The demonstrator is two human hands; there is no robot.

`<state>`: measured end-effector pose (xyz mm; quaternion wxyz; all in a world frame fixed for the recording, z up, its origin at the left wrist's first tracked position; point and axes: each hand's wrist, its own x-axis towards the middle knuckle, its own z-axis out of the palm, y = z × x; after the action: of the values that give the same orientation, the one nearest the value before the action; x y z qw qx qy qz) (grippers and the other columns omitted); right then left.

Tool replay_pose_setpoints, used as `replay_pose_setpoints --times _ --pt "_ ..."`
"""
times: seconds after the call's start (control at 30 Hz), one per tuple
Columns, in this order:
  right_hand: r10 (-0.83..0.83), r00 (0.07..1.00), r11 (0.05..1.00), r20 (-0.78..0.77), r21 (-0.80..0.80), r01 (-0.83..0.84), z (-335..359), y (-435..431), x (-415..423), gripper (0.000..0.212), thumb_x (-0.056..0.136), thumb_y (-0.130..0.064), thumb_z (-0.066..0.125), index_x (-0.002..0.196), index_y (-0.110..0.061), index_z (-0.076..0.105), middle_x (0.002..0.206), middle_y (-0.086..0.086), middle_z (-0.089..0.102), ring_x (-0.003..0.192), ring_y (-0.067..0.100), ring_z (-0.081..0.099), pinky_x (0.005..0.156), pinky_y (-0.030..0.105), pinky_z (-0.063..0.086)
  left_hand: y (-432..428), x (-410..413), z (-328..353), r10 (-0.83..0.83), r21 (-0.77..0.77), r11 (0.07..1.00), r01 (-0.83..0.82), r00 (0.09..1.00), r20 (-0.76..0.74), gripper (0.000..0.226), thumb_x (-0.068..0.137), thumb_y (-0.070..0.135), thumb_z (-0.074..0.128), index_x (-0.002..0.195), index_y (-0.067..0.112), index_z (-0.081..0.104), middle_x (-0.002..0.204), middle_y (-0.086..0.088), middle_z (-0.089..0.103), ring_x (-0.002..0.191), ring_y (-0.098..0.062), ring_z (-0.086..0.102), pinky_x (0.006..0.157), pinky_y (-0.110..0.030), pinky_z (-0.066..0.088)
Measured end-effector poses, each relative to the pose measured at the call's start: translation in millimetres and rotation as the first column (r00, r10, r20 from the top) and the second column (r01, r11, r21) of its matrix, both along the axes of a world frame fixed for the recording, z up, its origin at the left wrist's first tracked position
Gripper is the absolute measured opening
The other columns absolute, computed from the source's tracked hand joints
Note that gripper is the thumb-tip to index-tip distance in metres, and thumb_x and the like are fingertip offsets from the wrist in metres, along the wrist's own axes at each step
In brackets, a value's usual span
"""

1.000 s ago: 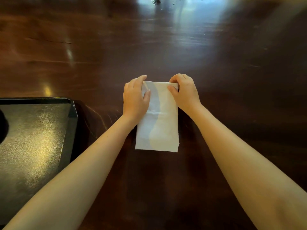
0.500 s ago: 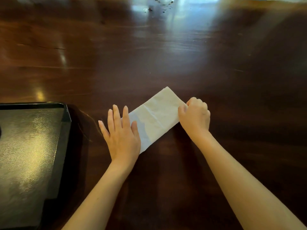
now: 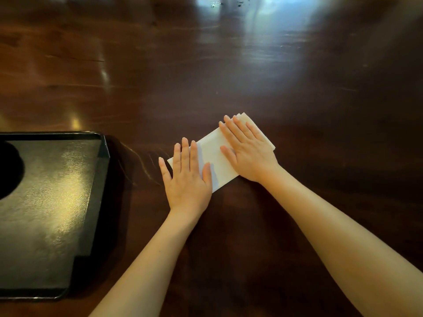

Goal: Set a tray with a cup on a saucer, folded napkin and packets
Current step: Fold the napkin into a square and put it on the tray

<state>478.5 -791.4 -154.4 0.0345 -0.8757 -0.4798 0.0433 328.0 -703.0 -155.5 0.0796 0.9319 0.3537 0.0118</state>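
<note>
The folded napkin (image 3: 215,156) lies flat on the dark wooden table (image 3: 297,88), its long axis running diagonally from about 8 o'clock to 2 o'clock. It is white, with layered edges visible at its far right corner.

The left hand (image 3: 186,179) rests palm down on the napkin's near left end. Its fingers are extended and slightly spread; the thumb lies on the paper, and the little finger reaches past the napkin's edge onto the table. Nothing is gripped.

The right hand (image 3: 248,149) lies palm down across the napkin's far right portion. Its fingers are straight, close together and pointing toward 11 o'clock, with the thumb angled out over the middle of the paper. It presses flat and does not clamp anything.

The two hands are near each other but not touching; a strip of bare napkin shows between them.

The black tray (image 3: 98,179) sits on the table at 9 o'clock from the hands, well apart from the napkin. A dark round shape (image 3: 9,170) occupies its left side, cut off by the frame edge; it cannot be identified.
</note>
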Motion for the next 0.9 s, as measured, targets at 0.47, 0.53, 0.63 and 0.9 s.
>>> replay_pose_setpoints --times 0.47,0.53,0.63,0.9 --pt "-0.360 0.921 0.931 -0.149 0.011 0.366 11 -19 -44 0.059 0.097 -0.038 0.019 0.149 -0.015 0.003 0.160 0.001 0.001 0.146 0.015 -0.007 0.117 0.039 -0.004 45 4 8 -0.312 -0.077 0.948 0.309 0.949 -0.036 0.057 0.096 0.047 0.020 0.148 0.029 0.008 0.159 0.007 0.004 0.145 -0.009 -0.005 0.112 -0.048 -0.015" --pt "-0.399 0.890 0.906 -0.222 0.053 0.420 16 -28 -71 0.060 0.097 -0.034 0.028 0.149 -0.013 0.006 0.159 0.003 0.002 0.146 0.018 -0.004 0.117 0.039 0.001 58 3 14 -0.385 -0.097 0.921 0.378 0.922 -0.054 0.053 0.097 0.043 0.022 0.147 0.031 0.010 0.159 0.007 0.004 0.144 -0.010 -0.007 0.111 -0.047 -0.016" --pt "-0.453 0.820 0.806 -0.349 0.233 0.544 30 -41 -85 0.058 0.092 -0.018 0.048 0.145 -0.013 0.025 0.158 0.004 0.014 0.142 0.024 0.016 0.113 0.039 0.024 43 2 23 -0.386 0.021 0.922 0.386 0.922 -0.003 0.053 0.097 0.037 0.028 0.147 0.024 0.016 0.158 -0.001 0.011 0.146 -0.018 0.001 0.113 -0.046 -0.011" --pt "-0.593 0.414 0.483 -0.690 0.107 0.869 50 -52 -63 0.053 0.086 -0.021 0.058 0.134 -0.012 0.038 0.135 0.005 0.036 0.110 0.019 0.049 0.087 0.037 0.050 -16 -1 3 -0.320 -0.036 0.947 0.319 0.947 -0.025 0.059 0.095 0.046 0.009 0.144 0.022 -0.013 0.151 0.003 -0.021 0.141 -0.013 -0.020 0.114 -0.041 -0.015"
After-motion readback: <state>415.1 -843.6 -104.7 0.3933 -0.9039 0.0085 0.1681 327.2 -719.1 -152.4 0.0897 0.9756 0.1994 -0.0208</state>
